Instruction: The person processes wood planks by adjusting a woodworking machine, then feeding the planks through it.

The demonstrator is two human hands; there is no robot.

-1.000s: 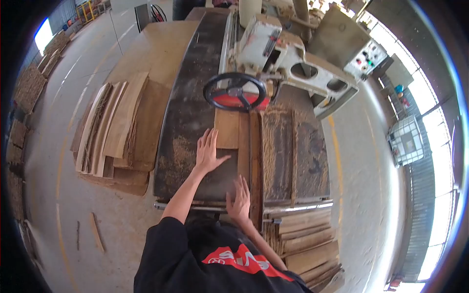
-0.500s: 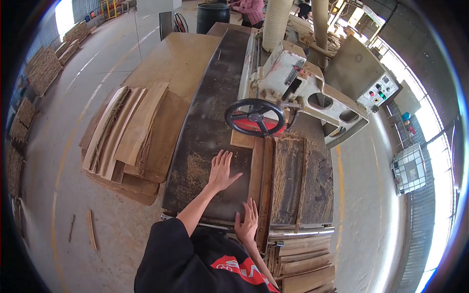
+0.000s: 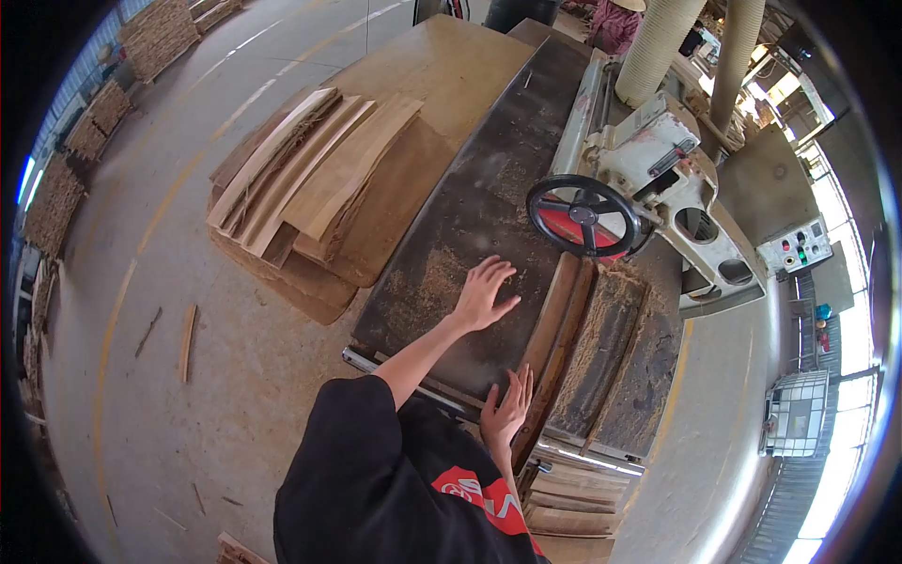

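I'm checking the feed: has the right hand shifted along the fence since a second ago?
No. The right hand stays beside the fence, at the near edge of the table.

Cutting off a co-worker at the top edge. Hiding stacked boards partly behind the black shirt. Pressing the palm of the left grip unseen against the counter.

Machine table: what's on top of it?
Sawdust patches, the left hand flat on the table, the right hand at the near edge beside a wooden rail. The black handwheel covers the part below it; anything there is hidden.
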